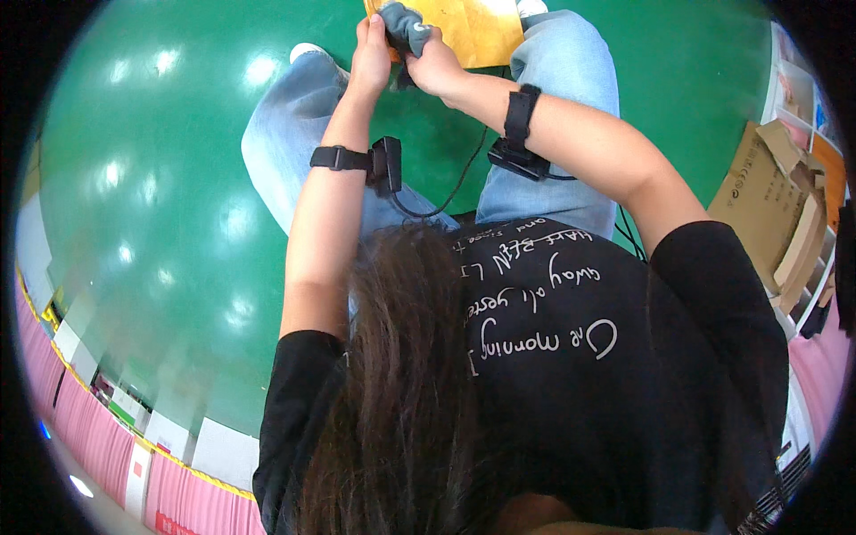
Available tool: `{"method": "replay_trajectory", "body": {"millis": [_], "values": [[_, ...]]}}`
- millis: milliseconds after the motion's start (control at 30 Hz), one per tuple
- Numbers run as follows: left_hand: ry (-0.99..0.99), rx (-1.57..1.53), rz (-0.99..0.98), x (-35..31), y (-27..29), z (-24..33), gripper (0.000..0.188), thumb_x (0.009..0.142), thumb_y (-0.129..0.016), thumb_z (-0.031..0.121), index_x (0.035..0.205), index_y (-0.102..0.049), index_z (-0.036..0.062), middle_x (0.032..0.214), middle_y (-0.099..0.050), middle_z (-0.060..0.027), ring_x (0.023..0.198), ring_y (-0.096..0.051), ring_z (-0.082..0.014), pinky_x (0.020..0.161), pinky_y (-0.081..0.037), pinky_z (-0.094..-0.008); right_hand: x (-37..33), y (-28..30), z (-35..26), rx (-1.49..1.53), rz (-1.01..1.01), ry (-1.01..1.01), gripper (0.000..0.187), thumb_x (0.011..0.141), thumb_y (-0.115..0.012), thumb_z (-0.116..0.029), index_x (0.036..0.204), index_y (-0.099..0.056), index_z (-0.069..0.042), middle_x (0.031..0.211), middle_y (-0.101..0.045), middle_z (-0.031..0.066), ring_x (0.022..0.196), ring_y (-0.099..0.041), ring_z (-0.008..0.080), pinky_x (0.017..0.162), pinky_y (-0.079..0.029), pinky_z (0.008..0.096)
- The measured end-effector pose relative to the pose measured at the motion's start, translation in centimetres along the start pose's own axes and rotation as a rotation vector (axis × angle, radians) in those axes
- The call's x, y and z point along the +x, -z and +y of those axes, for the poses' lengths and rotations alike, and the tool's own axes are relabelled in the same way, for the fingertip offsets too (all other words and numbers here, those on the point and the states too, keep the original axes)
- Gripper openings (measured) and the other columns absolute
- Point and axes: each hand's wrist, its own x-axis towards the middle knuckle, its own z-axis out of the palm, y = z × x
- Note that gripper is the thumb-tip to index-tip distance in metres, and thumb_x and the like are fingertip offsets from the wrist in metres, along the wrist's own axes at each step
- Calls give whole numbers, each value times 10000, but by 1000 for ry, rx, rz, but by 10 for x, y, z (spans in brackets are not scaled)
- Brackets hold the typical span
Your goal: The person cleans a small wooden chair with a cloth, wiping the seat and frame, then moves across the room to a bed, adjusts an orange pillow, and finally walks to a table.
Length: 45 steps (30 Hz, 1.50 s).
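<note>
Your left grip (372, 50) and right grip (436, 66) both pinch the grey cloth bundle (404, 28) between them, slanting down rightward.

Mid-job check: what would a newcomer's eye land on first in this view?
Likely the bright yellow sheet at the top edge, vivid against the green floor. Just left of its middle, the left hand and right hand meet around a grey bundle. The black shirt dominates the lower middle, with brown cardboard at the right.
</note>
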Motion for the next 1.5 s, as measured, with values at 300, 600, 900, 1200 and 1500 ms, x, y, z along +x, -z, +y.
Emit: {"method": "replay_trajectory", "body": {"millis": [300, 600, 900, 1200, 1500], "values": [[-7, 227, 13, -1, -1, 12, 523, 910, -306, 399, 1264, -309, 14, 1137, -491, -213, 1066, -478, -316, 896, -362, -357, 81, -39, 67, 241, -197, -285, 407, 721, -558, -2, 1111, -449, 34, 1024, -561, 141, 855, -585, 248, 651, -511, 377], [-303, 567, 145, -9, 17, 8, 510, 890, -387, 296, 1290, -271, 1, 1248, -351, -240, 1169, -333, -339, 980, -264, -380, 57, -38, 40, 465, -264, -229, 276, 823, -497, -146, 1059, -505, -4, 941, -578, 100, 771, -587, 193, 568, -516, 384], [-641, 1349, -227, 24, 30, 99, 754, 612, -593, 129, 1311, -313, 170, 1386, -242, -126, 1302, -136, -363, 1054, -144, -487, 76, 34, 30, 815, -290, -462, 279, 862, -427, -52, 1140, -447, -41, 1087, -537, 91, 977, -552, 231, 843, -455, 407], [-1109, 1865, -1114, 94, -13, 89, 298, 636, -549, 77, 927, -615, 68, 1030, -556, -93, 1094, -453, -225, 1033, -241, -460, 81, 99, 31, 1041, -93, -307, 247, 804, -437, 0, 1041, -508, -11, 990, -571, 130, 914, -582, 260, 761, -503, 413], [-764, 2037, -1377, 99, -35, 83, 295, 584, -582, 97, 877, -557, 80, 813, -560, -37, 850, -536, -208, 789, -359, -336, 97, 119, 19, 1168, -42, -191, 225, 762, -510, 0, 984, -521, 31, 928, -581, 140, 822, -612, 251, 699, -530, 362]]}}
